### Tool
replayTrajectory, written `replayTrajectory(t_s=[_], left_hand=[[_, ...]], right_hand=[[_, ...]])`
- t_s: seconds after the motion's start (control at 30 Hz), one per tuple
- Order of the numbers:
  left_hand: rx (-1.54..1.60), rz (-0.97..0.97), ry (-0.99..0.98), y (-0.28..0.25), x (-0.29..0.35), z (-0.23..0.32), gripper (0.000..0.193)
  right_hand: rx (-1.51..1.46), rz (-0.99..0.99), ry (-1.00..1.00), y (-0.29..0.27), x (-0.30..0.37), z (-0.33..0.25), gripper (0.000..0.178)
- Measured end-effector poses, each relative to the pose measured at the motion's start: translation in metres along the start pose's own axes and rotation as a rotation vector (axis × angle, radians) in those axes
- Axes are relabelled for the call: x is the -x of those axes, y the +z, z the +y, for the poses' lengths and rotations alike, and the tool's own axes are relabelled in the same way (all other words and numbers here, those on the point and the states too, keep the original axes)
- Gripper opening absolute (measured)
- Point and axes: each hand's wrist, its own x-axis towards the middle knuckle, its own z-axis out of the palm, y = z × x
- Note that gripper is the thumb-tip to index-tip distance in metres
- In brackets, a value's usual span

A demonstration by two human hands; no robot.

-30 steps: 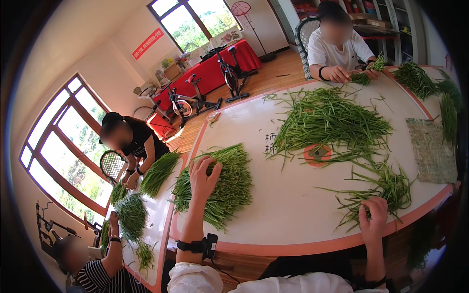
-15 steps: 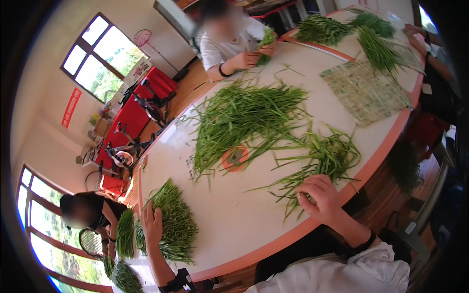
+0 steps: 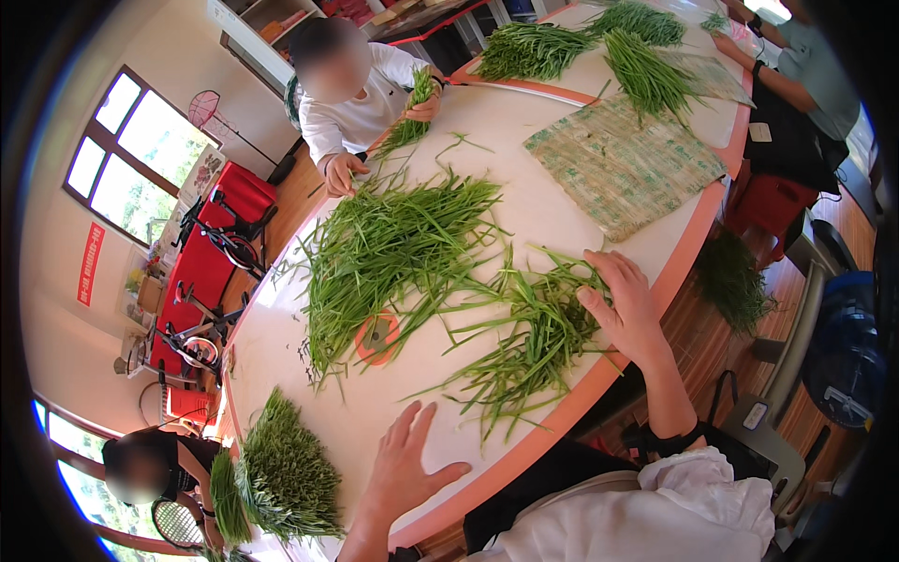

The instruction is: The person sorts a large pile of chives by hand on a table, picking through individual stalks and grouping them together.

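Note:
My left hand (image 3: pixel 401 476) hangs over the near part of the table with fingers and thumb spread, holding nothing. My right hand (image 3: pixel 626 307) is at the right edge of a small loose heap of long green stalks (image 3: pixel 538 332). Its fingers are stretched out and the thumb stands apart; the fingertips seem to touch the outermost stalks. Beyond lies a larger spread heap of green stalks (image 3: pixel 389 244). To the left of my left hand is a tidy, dense stack of stalks (image 3: pixel 286 473) with its ends lined up.
The white table (image 3: pixel 524 211) has an orange rim. An orange disc (image 3: pixel 377 338) lies by the large heap. A woven mat (image 3: pixel 623 169) bears a green bundle (image 3: pixel 646 75). Across the table a person (image 3: pixel 361 112) handles stalks; others sit left and right. A blue water jug (image 3: pixel 843 347) stands right.
My left hand has left the tidy stack and moved right, fingers spreading. My right hand has opened and moved farther out along the small heap. The person opposite has spread their hands apart.

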Motion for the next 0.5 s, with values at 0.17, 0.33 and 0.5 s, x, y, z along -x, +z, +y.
replayTrajectory(t_s=[0.17, 0.33, 0.5], left_hand=[[-0.176, 0.240, 0.145, 0.034, -0.060, 0.030, 0.088], [0.078, 0.282, 0.176, 0.048, -0.090, 0.047, 0.064], [0.722, 0.117, 0.114, 0.057, -0.102, 0.072, 0.031]], right_hand=[[0.030, -0.102, -0.164, 0.028, -0.003, -0.026, 0.058], [0.021, -0.134, -0.159, 0.024, 0.005, -0.026, 0.061], [-0.089, -0.234, -0.224, 0.011, 0.039, -0.044, 0.071]])
